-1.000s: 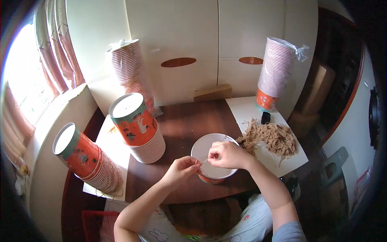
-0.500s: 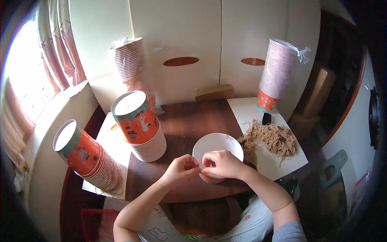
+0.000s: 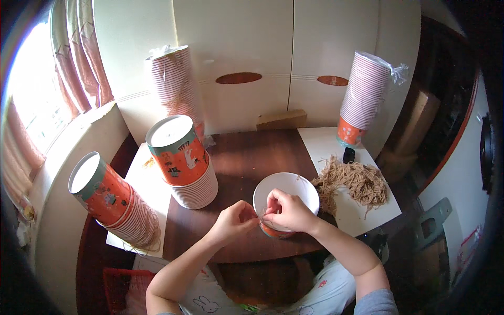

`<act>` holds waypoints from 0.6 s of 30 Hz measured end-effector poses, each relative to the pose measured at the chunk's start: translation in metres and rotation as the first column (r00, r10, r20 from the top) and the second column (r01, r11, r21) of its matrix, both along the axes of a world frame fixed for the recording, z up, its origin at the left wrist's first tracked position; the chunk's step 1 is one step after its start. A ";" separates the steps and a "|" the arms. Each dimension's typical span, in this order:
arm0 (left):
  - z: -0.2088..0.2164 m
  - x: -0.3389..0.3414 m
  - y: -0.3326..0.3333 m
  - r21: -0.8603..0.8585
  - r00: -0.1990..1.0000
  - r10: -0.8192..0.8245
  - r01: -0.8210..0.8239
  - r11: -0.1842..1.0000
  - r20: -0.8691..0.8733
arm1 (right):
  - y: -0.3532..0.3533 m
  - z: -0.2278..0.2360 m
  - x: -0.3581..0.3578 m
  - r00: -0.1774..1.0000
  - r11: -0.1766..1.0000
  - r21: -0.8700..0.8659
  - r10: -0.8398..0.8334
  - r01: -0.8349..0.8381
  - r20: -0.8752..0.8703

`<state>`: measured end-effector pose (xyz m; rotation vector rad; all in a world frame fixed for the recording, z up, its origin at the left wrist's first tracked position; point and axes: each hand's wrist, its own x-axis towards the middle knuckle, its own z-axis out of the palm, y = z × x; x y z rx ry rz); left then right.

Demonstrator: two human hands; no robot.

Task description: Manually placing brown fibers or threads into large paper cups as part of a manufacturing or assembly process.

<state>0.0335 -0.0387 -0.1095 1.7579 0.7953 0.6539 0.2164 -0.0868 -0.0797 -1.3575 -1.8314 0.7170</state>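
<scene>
A white-lined paper bucket [image 3: 278,184] with an orange outside stands in front of me at the table's near edge. At the left of its rim my left hand [image 3: 233,223] is closed in a pinch. My right hand [image 3: 290,211] reaches over the bucket's opening, thumb and forefinger pinched close to the left fingertips. A thin tan strand of twine [image 3: 263,212] shows faintly between the two hands; its ends are hidden by my fingers. Right of the bucket lies a loose heap of tan twine [image 3: 362,181].
Upside-down stacks of orange paper buckets stand at left [image 3: 113,197] and left centre [image 3: 181,157]. Tall bagged stacks rise at back left [image 3: 173,79] and back right [image 3: 362,89]. A small black object [image 3: 348,154] sits by the twine, on a white board [image 3: 315,144].
My right hand's fingers have drawn in and lifted slightly, and more of the bucket's inside shows. The left hand stays pinched at the rim. The view has shifted a little.
</scene>
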 end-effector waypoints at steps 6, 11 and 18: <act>0.008 0.009 -0.014 0.207 0.980 0.029 0.012 0.978 -0.195 | 0.006 -0.015 0.008 0.983 0.996 -0.062 0.046 -0.058 -0.176; 0.001 0.010 -0.015 0.334 0.984 0.065 -0.006 0.942 -0.166 | 0.006 -0.014 0.009 0.971 0.992 -0.096 0.055 -0.079 -0.232; 0.001 0.013 -0.019 0.312 0.990 0.143 -0.139 0.940 0.012 | 0.008 -0.025 0.015 0.970 0.994 -0.075 0.061 -0.081 -0.236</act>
